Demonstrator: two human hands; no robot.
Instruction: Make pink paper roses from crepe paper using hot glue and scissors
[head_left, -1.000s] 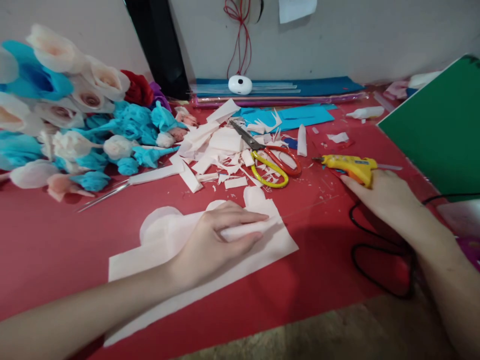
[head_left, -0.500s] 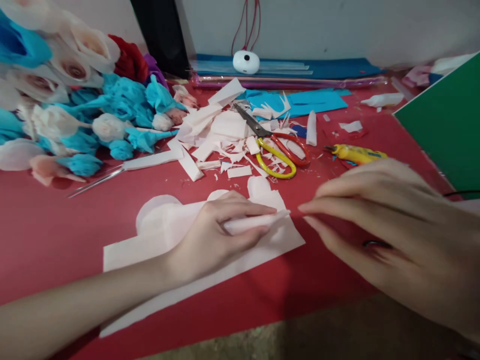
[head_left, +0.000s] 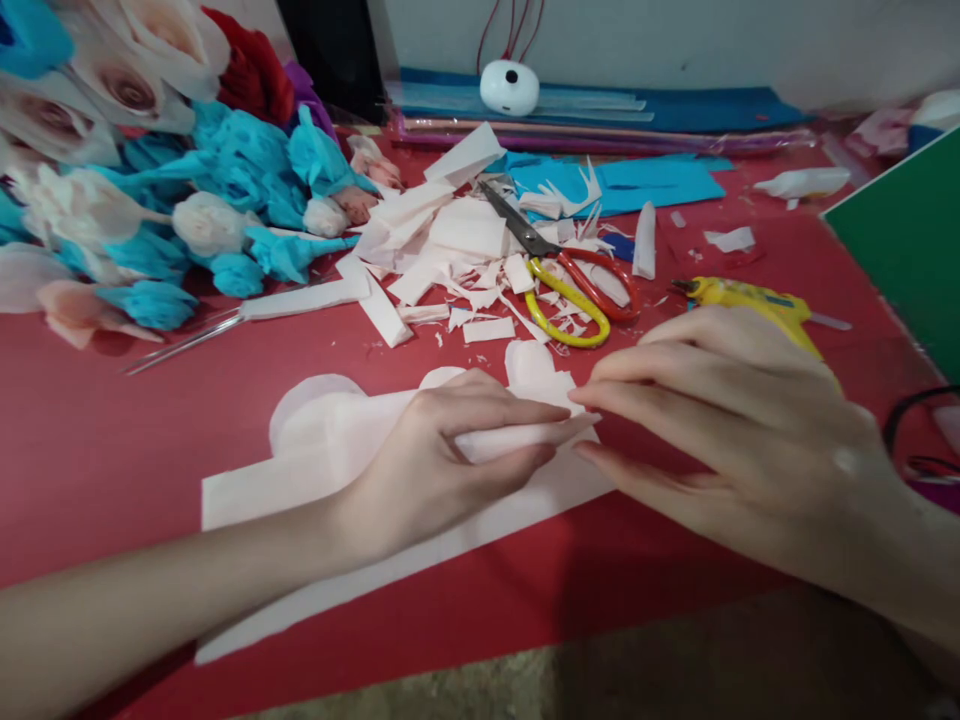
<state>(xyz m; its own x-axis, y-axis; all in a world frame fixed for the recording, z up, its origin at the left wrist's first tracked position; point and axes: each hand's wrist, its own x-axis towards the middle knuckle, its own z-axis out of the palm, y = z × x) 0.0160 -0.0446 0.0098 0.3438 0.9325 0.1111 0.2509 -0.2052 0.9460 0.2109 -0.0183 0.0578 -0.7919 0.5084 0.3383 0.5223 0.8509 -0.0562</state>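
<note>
My left hand [head_left: 450,460] rests over a white crepe paper sheet [head_left: 262,490] and grips a folded white paper piece [head_left: 510,440] between thumb and fingers. The narrow tip of that piece points right, past my fingertips. My right hand [head_left: 720,430] is just right of it, thumb and fingers apart on either side of the tip. Whether they touch the tip I cannot tell. Rounded white paper petals [head_left: 311,405] lie along the far side of the sheet.
Beyond are white paper scraps [head_left: 465,235], red-and-yellow-handled scissors [head_left: 570,300], a yellow glue gun [head_left: 757,300] and blue paper [head_left: 660,185]. Crepe paper flowers [head_left: 240,180] fill the back left. A metal tool [head_left: 187,340] lies left; a green board [head_left: 907,240] stands right.
My right hand has moved left, its fingertips now around the tip of the folded paper piece. My left hand still holds that piece. The view has shifted slightly.
</note>
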